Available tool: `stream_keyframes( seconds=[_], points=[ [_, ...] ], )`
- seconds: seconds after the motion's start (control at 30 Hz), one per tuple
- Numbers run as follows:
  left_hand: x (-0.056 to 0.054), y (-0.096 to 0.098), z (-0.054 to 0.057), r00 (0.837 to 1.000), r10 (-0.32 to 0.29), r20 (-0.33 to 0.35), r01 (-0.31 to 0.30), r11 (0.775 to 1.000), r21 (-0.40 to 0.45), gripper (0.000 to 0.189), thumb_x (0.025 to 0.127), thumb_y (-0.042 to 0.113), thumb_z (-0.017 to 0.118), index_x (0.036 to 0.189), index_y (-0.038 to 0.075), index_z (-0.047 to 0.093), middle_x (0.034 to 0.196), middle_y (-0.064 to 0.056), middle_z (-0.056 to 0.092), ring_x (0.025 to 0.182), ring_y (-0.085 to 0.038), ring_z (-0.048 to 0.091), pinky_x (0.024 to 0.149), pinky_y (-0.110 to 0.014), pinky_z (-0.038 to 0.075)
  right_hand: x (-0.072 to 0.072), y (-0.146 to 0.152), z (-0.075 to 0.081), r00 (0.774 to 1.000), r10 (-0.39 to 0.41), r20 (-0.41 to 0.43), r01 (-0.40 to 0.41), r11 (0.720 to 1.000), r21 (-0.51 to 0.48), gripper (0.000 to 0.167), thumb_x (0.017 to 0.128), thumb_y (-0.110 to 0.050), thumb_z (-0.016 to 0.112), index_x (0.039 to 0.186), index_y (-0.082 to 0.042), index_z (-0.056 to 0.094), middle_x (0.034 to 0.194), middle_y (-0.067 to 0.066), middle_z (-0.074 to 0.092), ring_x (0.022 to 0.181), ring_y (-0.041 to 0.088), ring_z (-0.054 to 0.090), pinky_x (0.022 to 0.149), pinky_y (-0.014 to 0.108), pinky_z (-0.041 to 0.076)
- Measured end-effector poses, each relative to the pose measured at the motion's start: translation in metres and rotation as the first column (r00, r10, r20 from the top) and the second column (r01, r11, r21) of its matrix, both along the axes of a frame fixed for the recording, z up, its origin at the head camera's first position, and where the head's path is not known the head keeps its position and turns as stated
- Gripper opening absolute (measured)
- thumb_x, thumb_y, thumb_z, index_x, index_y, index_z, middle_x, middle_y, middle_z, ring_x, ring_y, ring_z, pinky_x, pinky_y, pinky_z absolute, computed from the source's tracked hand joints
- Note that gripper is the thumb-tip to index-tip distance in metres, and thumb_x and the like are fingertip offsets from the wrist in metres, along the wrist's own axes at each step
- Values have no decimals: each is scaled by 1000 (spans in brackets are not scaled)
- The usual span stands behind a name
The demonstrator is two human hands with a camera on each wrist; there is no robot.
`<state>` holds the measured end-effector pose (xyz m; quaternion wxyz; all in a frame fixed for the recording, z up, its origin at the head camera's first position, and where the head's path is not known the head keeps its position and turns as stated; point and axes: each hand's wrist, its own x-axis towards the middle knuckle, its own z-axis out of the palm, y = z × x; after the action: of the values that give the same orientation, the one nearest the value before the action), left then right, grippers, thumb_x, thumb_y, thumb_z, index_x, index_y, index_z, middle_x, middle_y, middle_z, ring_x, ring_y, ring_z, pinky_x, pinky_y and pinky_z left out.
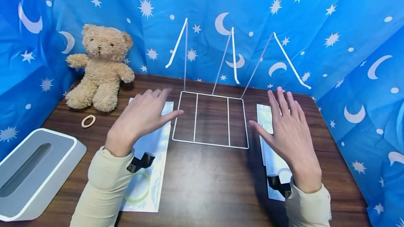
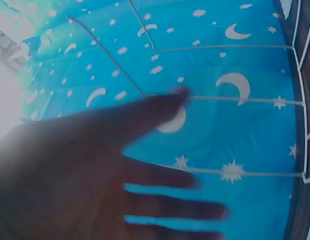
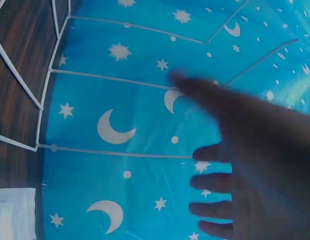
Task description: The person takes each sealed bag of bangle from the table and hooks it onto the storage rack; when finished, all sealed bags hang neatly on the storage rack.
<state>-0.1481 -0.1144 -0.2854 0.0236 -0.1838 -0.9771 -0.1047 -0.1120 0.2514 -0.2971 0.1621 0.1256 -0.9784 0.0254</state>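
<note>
Between the two hands stands a white wire rack (image 1: 211, 144) with a rectangular base and three upright prongs bent over at the top. My left hand (image 1: 143, 116) hovers with fingers spread, above a silvery plastic pouch (image 1: 151, 171) that has a pale green ring mark near its bottom. On the other side my right hand (image 1: 288, 129) is held palm down, fingers extended, over more silvery pouches (image 1: 272, 157), partly hidden beneath it. Neither hand holds anything. Both wrist views show the hands apart from the rack, its prongs (image 2: 230, 98) visible beyond the fingers.
A tan teddy bear (image 1: 102, 67) sits at the back left, with a small beige ring (image 1: 88, 121) in front of it. A white and grey tissue box (image 1: 60, 171) occupies the left edge. Blue star-and-moon cloth (image 1: 252, 6) hangs behind and beside the wooden table (image 1: 208, 188).
</note>
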Motion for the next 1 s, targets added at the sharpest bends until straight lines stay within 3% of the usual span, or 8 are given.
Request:
stream_keyframes(
  seconds=[0.1, 0.23, 0.33, 0.4, 0.6, 0.73, 0.87, 1.0],
  points=[
    [-2, -15, -10, 986, 32, 162, -30, 999, -15, 71, 93, 55, 58, 132, -5, 51, 114, -19, 63, 102, -36, 61, 83, -54, 49, -1, -1, -7, 1000, -25, 8, 25, 1000, -15, 93, 90, -54, 61, 157, -6, 18, 160, 20, 16, 147, 38, 9, 116, 55, 8],
    [-10, -45, -31, 942, 78, 325, -56, 995, -78, 61, 90, 47, 67, 117, -7, 56, 102, -20, 62, 95, -38, 61, 79, -53, 50, -1, -7, -27, 999, -27, 39, 29, 998, -47, 88, 92, -51, 61, 154, -1, 24, 155, 27, 26, 141, 45, 24, 111, 61, 21],
    [-15, -65, -46, 910, 137, 392, -94, 987, -128, 68, 85, 48, 72, 114, -11, 53, 107, -30, 56, 97, -47, 58, 80, -56, 49, -1, -15, -49, 993, -5, 114, 15, 996, -88, 87, 93, -51, 61, 153, 1, 25, 152, 29, 30, 137, 47, 30, 108, 62, 25],
    [-17, -74, -51, 891, 171, 420, -123, 982, -141, 83, 83, 51, 73, 124, -15, 47, 118, -39, 47, 103, -53, 53, 82, -59, 47, -1, -19, -63, 983, 1, 184, 22, 992, -122, 89, 92, -52, 62, 153, 1, 25, 152, 29, 29, 137, 47, 29, 108, 62, 24],
    [-19, -83, -53, 854, 200, 480, -156, 979, -130, 118, 77, 52, 79, 143, -22, 15, 135, -51, 22, 119, -63, 37, 94, -66, 39, 1, -20, -96, 945, -23, 325, 89, 977, -192, 96, 90, -56, 63, 153, 3, 20, 154, 30, 23, 139, 47, 25, 110, 62, 21],
    [-22, -86, -55, 874, 171, 454, -160, 985, -63, 91, 79, 28, 83, 138, -13, 28, 128, -45, 35, 113, -59, 43, 90, -63, 41, 6, -20, -107, 928, -39, 371, 126, 969, -213, 99, 89, -59, 62, 154, 2, 18, 155, 30, 21, 139, 47, 23, 110, 62, 20],
    [-27, -97, -62, 926, 94, 365, -131, 988, 78, 50, 82, 1, 75, 118, 2, 40, 102, -23, 51, 86, -38, 51, 71, -48, 43, 7, -20, -113, 925, -30, 379, 124, 967, -224, 99, 89, -57, 64, 153, 3, 18, 154, 30, 22, 140, 46, 23, 111, 61, 19],
    [-31, -111, -77, 960, -17, 278, -72, 949, 306, 41, 85, -3, 69, 114, 4, 41, 87, -12, 51, 74, -26, 48, 63, -38, 39, 5, -19, -119, 935, -10, 353, 103, 964, -244, 99, 89, -57, 63, 153, 5, 18, 153, 31, 25, 140, 46, 24, 111, 60, 20]
  ],
)
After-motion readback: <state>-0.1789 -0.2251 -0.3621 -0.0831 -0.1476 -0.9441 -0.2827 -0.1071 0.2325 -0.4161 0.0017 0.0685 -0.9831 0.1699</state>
